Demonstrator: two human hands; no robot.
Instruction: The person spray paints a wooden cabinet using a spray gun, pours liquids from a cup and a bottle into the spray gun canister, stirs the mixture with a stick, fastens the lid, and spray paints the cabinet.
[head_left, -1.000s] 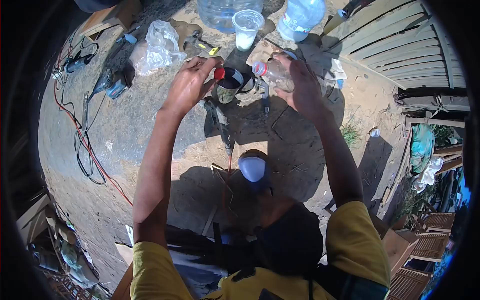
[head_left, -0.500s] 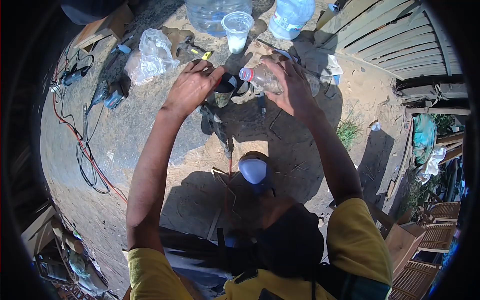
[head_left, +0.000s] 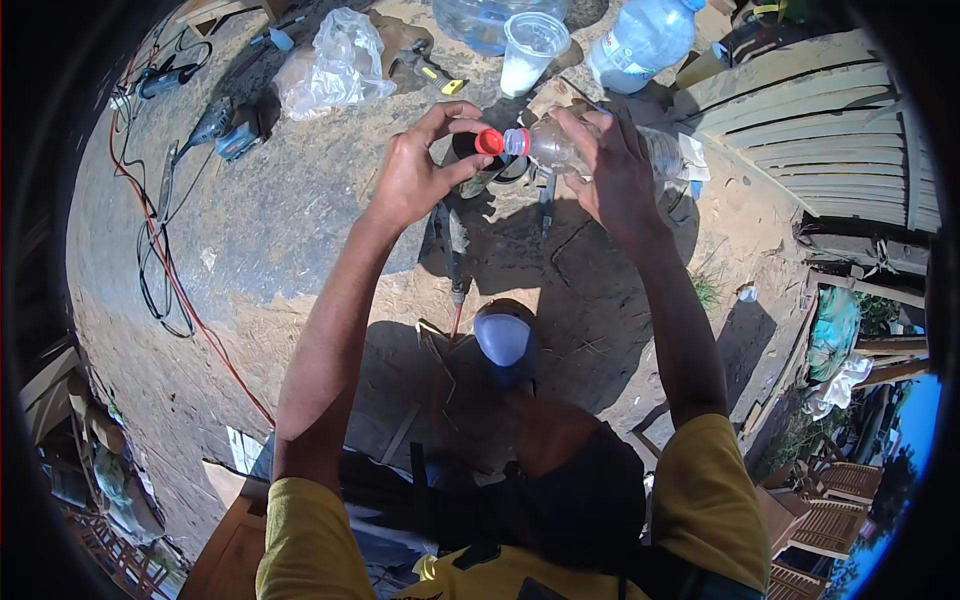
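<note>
My left hand [head_left: 428, 165] pinches a red bottle cap [head_left: 489, 142] between thumb and fingers, its hollow side facing the bottle. My right hand [head_left: 615, 170] is wrapped round a clear plastic bottle [head_left: 556, 146], which lies nearly level with its uncapped mouth toward the cap. Cap and bottle mouth are very close together; whether they touch I cannot tell. Below and behind the cap is a dark, round container, partly hidden by my left hand. Beyond my hands stands a clear plastic cup [head_left: 527, 62] with white material in its bottom.
A large blue-tinted water bottle [head_left: 643, 45] stands at the back right. Back left lie a crumpled clear plastic bag [head_left: 345, 62], a blue power tool [head_left: 238, 140] and red and black cables [head_left: 165, 270]. A slatted wooden panel [head_left: 810, 130] rests at the right.
The red cap now shows in my left hand, facing the bottle mouth. Both hands appear shifted rightward in view, and the surroundings have shifted with the head's movement.
</note>
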